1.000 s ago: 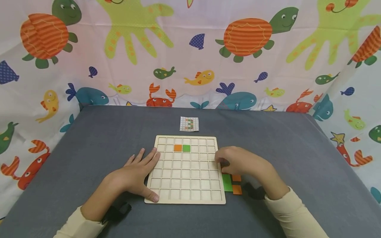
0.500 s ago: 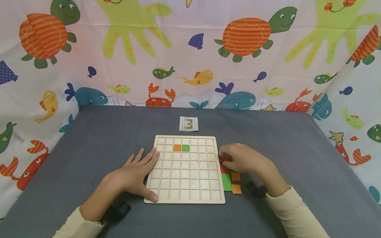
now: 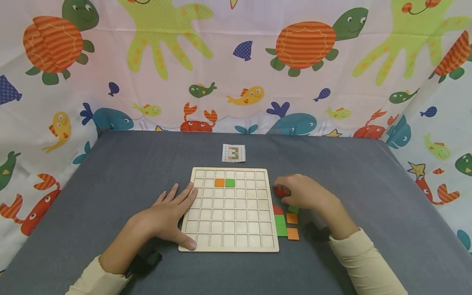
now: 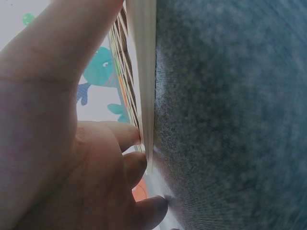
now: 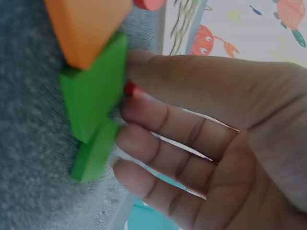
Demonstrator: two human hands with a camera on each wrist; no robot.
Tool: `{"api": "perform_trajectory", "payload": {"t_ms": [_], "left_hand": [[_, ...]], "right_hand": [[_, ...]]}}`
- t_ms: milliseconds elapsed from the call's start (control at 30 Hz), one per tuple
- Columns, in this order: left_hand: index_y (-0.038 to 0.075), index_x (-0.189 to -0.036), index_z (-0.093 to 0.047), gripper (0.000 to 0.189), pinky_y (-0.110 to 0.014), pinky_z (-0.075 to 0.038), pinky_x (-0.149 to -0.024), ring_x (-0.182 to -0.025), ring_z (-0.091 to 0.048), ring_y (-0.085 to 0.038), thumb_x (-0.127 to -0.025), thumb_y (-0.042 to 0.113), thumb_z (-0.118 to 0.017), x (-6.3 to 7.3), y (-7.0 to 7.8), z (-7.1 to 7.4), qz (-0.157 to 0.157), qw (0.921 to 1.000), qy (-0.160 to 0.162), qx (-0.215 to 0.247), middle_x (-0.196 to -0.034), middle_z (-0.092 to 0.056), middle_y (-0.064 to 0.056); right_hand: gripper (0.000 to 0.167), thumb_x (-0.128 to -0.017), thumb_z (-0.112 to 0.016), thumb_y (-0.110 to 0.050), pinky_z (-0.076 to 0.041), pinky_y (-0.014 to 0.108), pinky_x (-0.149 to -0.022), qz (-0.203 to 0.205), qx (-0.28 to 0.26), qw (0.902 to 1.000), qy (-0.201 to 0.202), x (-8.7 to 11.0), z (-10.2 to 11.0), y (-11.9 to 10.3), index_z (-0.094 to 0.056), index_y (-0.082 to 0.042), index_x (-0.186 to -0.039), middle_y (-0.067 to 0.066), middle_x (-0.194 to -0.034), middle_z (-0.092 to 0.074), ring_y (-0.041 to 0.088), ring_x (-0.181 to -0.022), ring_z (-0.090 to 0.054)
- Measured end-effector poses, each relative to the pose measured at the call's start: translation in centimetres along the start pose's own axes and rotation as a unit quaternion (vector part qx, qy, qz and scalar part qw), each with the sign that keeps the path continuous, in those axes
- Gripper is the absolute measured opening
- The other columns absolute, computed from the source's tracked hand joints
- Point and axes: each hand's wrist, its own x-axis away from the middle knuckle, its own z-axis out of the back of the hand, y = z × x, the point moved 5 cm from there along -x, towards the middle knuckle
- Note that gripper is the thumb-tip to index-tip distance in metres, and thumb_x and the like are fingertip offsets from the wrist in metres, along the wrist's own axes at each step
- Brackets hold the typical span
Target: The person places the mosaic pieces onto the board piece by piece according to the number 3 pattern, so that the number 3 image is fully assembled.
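A pale wooden grid board [image 3: 229,226] lies flat on the dark grey cloth. One orange tile [image 3: 219,182] and one green tile [image 3: 230,182] sit side by side in its second row. Spread fingers of my left hand [image 3: 164,218] rest along the board's left edge, the thumb at the lower corner. Just off the right edge, my right hand [image 3: 305,192] pinches a small red rounded tile [image 3: 280,191] between thumb and fingers. Only a red sliver [image 5: 129,88] of it shows in the right wrist view. Another red round-topped tile [image 3: 277,210] lies below that hand.
Green tiles [image 3: 280,230] and orange tiles [image 3: 293,234] lie along the board's right side. A partly covered green tile [image 3: 293,209] is under the right hand. Behind the board lies a small printed grid card [image 3: 234,153]. A sea-animal curtain [image 3: 221,73] hangs around the table.
My right hand has drawn away from the board's edge, slightly right and farther back, with the red tile moving along. The left hand and board stay in place.
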Motion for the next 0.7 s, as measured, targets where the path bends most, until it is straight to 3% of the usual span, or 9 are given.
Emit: {"api": "perform_trajectory", "payload": {"t_ms": [167,433,700], "left_hand": [[0.009,-0.162,-0.014,0.143,-0.068,-0.005,-0.112,-0.149,0.003,-0.047,-0.056,0.081,-0.078,-0.10,-0.08,-0.05,0.001,1.0000,0.001,-0.002,-0.167,-0.004,-0.012],[0.008,-0.162,-0.014,0.143,-0.068,-0.005,-0.112,-0.149,0.003,-0.046,-0.056,0.080,-0.079,-0.13,-0.08,-0.11,0.002,1.0000,0.003,-0.002,-0.167,-0.005,-0.013],[0.008,-0.162,-0.014,0.143,-0.068,-0.005,-0.113,-0.149,0.003,-0.046,-0.056,0.080,-0.078,-0.09,-0.11,-0.15,0.001,1.0000,0.004,-0.003,-0.167,-0.005,-0.013]], "right_hand": [[0.038,-0.081,-0.074,0.007,-0.046,0.030,-0.059,-0.003,-0.035,0.9992,-0.020,0.08,0.15,0.22,-0.070,-0.005,-0.117,-0.004,-0.073,-0.055,0.013,-0.066,-0.051],[0.029,-0.082,-0.071,0.008,-0.044,0.029,-0.057,0.000,-0.038,0.9993,-0.005,-0.09,-0.02,0.58,-0.072,-0.006,-0.107,-0.004,-0.071,-0.054,0.012,-0.065,-0.050],[0.035,-0.080,-0.079,0.006,-0.053,0.038,-0.079,0.036,-0.029,0.9988,0.016,-0.23,-0.10,0.32,-0.073,-0.003,-0.113,0.006,-0.107,-0.067,0.020,-0.089,-0.058]]}}
